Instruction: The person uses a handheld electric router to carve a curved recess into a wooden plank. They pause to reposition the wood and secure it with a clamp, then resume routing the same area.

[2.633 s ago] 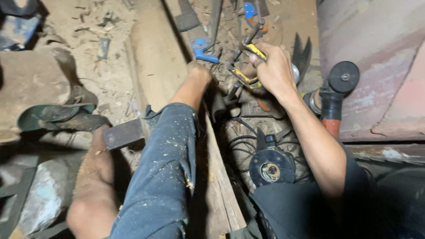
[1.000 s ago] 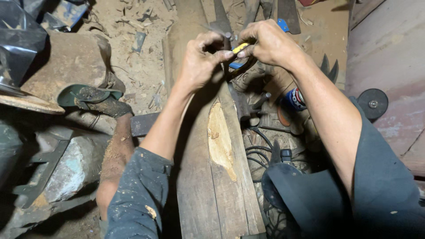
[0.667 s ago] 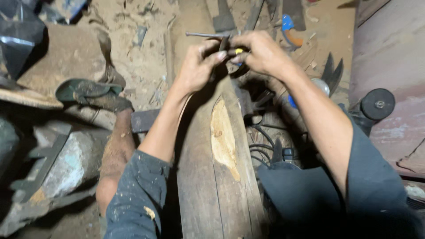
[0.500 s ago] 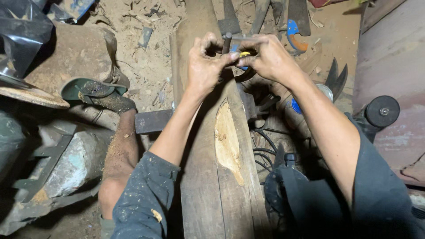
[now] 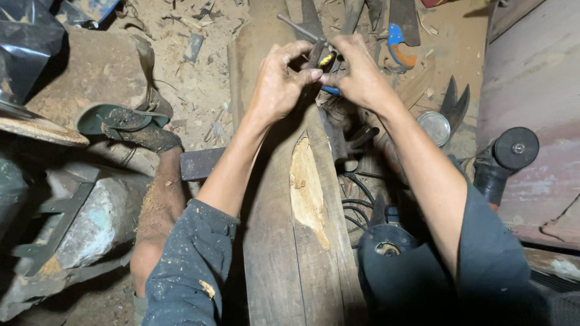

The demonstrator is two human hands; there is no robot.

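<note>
My left hand [image 5: 281, 83] and my right hand [image 5: 361, 73] meet above the far end of a long dark wooden plank [image 5: 289, 241]. Between them they grip a small tool with a yellow-and-black body [image 5: 325, 59]. A thin metal rod [image 5: 297, 28] sticks out from it toward the upper left. The fingers of both hands are curled around the tool, which hides most of it. The plank has a pale gouged patch [image 5: 308, 192] in its middle and runs between my knees.
An angle grinder [image 5: 504, 160] lies at the right by a rusty metal sheet [image 5: 541, 90]. A second grinder disc [image 5: 386, 241] and black cables [image 5: 356, 208] sit beside the plank. A blue-handled saw [image 5: 400, 42], shears [image 5: 456, 102], a metal lid [image 5: 434, 128] and a sandal [image 5: 121, 121] lie on the sawdust floor.
Both hands came together over the plank's far end on the small tool. They shifted slightly while turning it, and the metal rod now points up-left.
</note>
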